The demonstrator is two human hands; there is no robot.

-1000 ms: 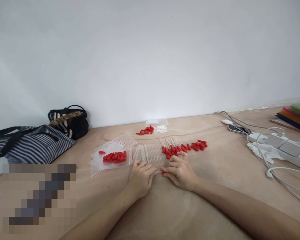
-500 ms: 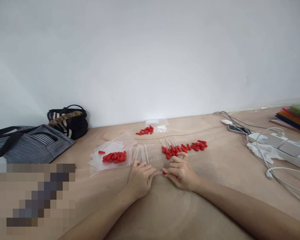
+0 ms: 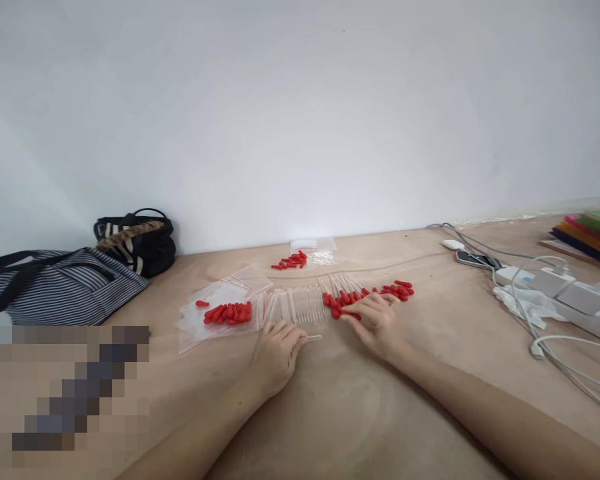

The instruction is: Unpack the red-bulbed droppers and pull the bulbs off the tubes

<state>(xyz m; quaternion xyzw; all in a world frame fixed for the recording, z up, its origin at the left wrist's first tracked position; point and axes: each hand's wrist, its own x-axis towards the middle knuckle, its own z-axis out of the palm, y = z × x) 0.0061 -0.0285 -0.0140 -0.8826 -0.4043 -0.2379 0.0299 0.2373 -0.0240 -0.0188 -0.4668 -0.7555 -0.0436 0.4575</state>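
Note:
My left hand [image 3: 276, 352] rests on the tan table and pinches a thin clear tube [image 3: 312, 338] that sticks out to the right. My right hand [image 3: 375, 323] lies a little further back, its fingertips on a red rubber cap at the near edge of a pile of red caps [image 3: 375, 295]. Behind my left hand lies a row of clear tubes [image 3: 295, 307]. To the left, clear zip bags [image 3: 220, 308] hold more red caps [image 3: 227, 312].
Another small group of red caps and a bag [image 3: 305, 257] lies near the wall. Two striped bags [image 3: 60, 283] sit at the far left. A power strip with cables [image 3: 555, 287], a phone and stacked coloured sheets [image 3: 593, 233] fill the right side.
My right hand has left the tube's end and moved back and right to the pile of red caps. The left hand still holds the clear tube.

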